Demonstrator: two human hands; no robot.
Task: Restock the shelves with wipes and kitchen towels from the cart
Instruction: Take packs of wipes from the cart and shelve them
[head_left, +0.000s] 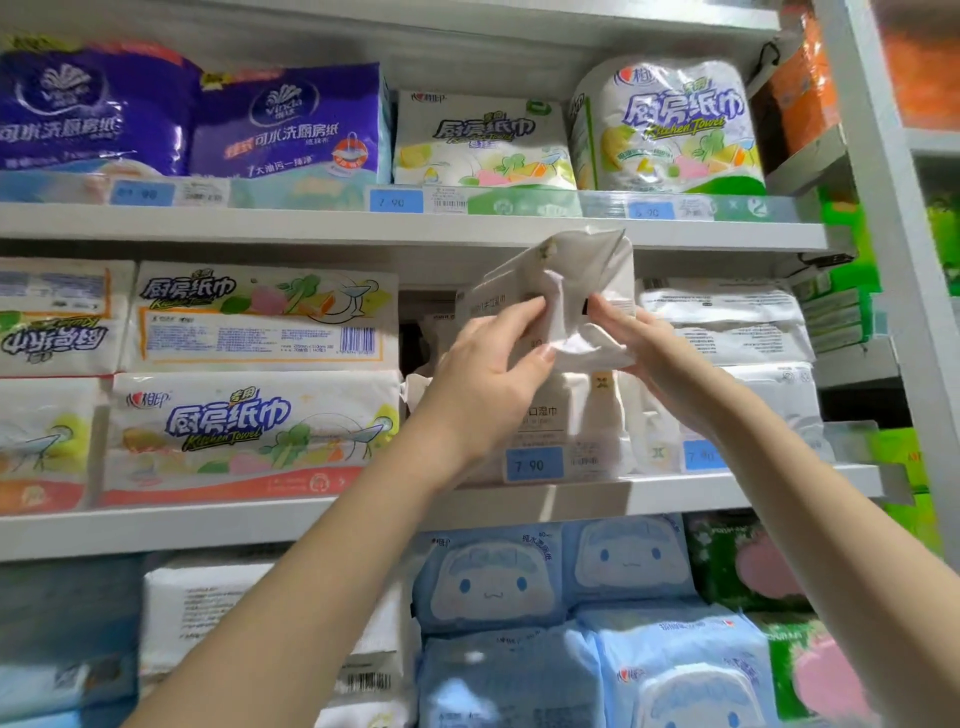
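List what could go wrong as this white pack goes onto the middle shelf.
1. The white wipes pack is crumpled and pinched only near its lower part by the left hand and right hand; it may sag or slip.
2. Its top sits level with the upper shelf edge and may snag when pushed in.
3. The stocked packs stand right beneath; forcing it in might tip one forward.

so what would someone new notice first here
Both hands meet at the centre: the left hand and right hand hold a crumpled white wipes pack up in front of the middle shelf. Next come the purple kitchen towel packs at the left of the top shelf, and the blue cartoon-face packs in the row beneath the hands.
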